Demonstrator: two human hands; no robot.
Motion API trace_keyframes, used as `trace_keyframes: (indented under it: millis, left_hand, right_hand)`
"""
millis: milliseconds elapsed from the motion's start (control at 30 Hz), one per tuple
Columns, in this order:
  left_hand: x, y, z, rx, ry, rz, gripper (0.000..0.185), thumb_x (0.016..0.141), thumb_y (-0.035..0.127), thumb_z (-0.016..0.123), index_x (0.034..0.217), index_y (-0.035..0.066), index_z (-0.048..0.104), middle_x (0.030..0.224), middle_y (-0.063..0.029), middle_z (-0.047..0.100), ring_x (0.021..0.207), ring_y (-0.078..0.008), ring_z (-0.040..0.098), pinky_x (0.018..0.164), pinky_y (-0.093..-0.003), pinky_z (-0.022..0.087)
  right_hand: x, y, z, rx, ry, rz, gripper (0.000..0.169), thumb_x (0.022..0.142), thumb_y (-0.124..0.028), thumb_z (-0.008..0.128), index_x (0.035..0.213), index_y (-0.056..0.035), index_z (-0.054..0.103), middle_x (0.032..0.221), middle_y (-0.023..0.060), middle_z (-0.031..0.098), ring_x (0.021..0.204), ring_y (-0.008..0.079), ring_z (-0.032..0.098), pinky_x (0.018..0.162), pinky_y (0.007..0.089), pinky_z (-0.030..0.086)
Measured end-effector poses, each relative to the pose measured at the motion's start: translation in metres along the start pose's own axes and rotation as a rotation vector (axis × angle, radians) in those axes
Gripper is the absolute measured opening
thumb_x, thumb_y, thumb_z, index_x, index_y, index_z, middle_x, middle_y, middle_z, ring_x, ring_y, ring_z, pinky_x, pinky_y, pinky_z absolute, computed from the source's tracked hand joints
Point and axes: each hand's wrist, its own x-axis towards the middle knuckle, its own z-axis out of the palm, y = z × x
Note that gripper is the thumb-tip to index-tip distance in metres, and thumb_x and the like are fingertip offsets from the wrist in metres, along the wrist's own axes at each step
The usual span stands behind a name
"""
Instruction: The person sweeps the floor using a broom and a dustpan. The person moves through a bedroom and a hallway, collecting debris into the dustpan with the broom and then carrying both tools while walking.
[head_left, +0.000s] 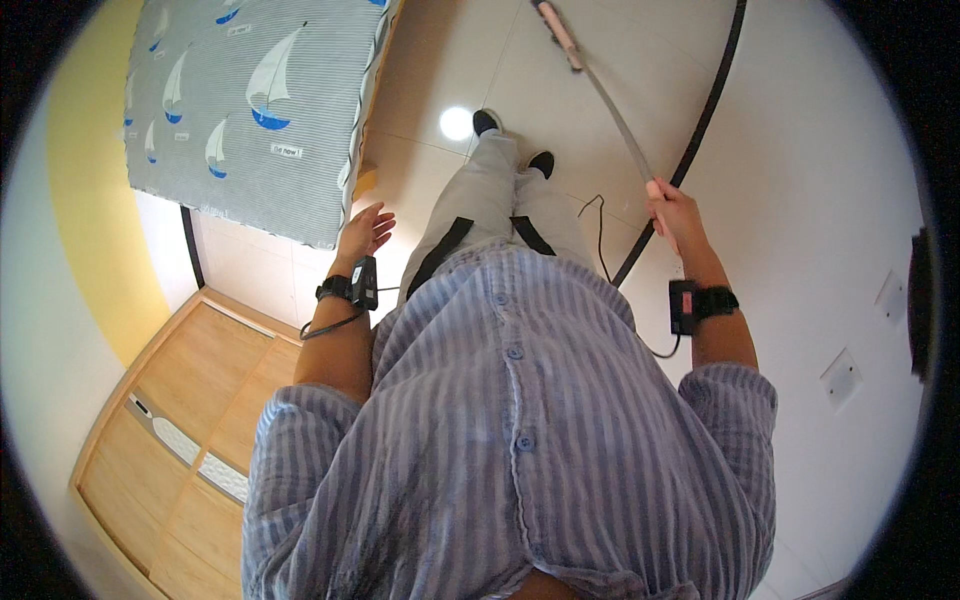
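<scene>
My right hand (675, 213) is closed around the pink grip of a long-handled broom (615, 114). Its grey shaft slants up and left to a narrow pink head with dark edges, over the tiled floor (637, 45) near the top of the view. Nothing is in my left hand (367, 231), whose fingers are apart beside the lower corner of a bed with a grey striped cover (210, 82) printed with sailboats. Whether the left hand touches the cover, I cannot tell. Each wrist wears a strap with a small black device.
A black baseboard (701, 124) runs along the white wall at the right, which bears wall plates (841, 379). A thin black cable (600, 232) hangs near my right leg. Wooden sliding wardrobe doors (187, 427) stand at the lower left. My dark shoes (541, 163) are on the tiles.
</scene>
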Motion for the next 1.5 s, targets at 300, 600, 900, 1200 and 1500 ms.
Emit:
trace_keyframes:
  millis: [300, 600, 900, 1200, 1500]
  left_hand:
    - [0.038, 0.052, 0.054, 0.030, -0.066, 0.024, 0.033, 0.085, 0.030, 0.048, 0.110, 0.009, 0.047, 0.095, -0.0075, 0.056, 0.086, -0.0162, 0.055, 0.074, -0.0284, 0.043]
    - [0.030, 0.104, 0.089, 0.188, -0.167, 0.125, 0.040, 0.086, 0.032, 0.045, 0.116, 0.006, 0.043, 0.101, -0.0089, 0.054, 0.089, -0.0159, 0.053, 0.076, -0.0271, 0.042]
    - [0.063, 0.111, 0.042, 0.141, -0.123, 0.041, 0.038, 0.086, 0.031, 0.045, 0.116, 0.010, 0.044, 0.102, -0.0080, 0.053, 0.089, -0.0158, 0.053, 0.075, -0.0286, 0.042]
    - [0.075, 0.119, 0.050, 0.160, -0.089, -0.015, 0.035, 0.087, 0.030, 0.044, 0.114, 0.009, 0.045, 0.101, -0.0074, 0.054, 0.089, -0.0156, 0.053, 0.076, -0.0291, 0.042]
    - [0.083, 0.135, 0.049, 0.122, -0.123, 0.023, 0.035, 0.086, 0.031, 0.045, 0.113, 0.009, 0.046, 0.099, -0.0076, 0.055, 0.086, -0.0158, 0.054, 0.072, -0.0282, 0.044]
  right_hand:
    - [-0.073, 0.058, -0.030, -0.088, -0.096, 0.231, 0.050, 0.064, -0.004, 0.062, 0.113, -0.0039, 0.052, 0.060, 0.0043, 0.053, 0.043, 0.0090, 0.045, 0.037, 0.0214, 0.035]
    - [0.032, 0.016, -0.039, -0.189, 0.038, 0.027, 0.038, 0.073, -0.014, 0.056, 0.109, -0.0009, 0.053, 0.067, 0.0070, 0.055, 0.049, 0.0138, 0.049, 0.043, 0.0245, 0.041]
    - [0.044, 0.006, -0.027, -0.633, 0.145, -0.294, 0.053, 0.067, -0.016, 0.055, 0.119, -0.0073, 0.046, 0.080, 0.0139, 0.056, 0.068, 0.0289, 0.051, 0.065, 0.0356, 0.043]
    - [-0.068, 0.020, -0.013, -0.188, -0.059, 0.111, 0.048, 0.067, -0.007, 0.060, 0.114, -0.0015, 0.051, 0.060, 0.0059, 0.055, 0.044, 0.0112, 0.048, 0.040, 0.0247, 0.040]
    - [0.001, -0.035, -0.055, -0.238, -0.027, 0.117, 0.040, 0.066, -0.003, 0.062, 0.105, -0.0007, 0.056, 0.065, 0.0052, 0.056, 0.051, 0.0104, 0.050, 0.040, 0.0227, 0.040]
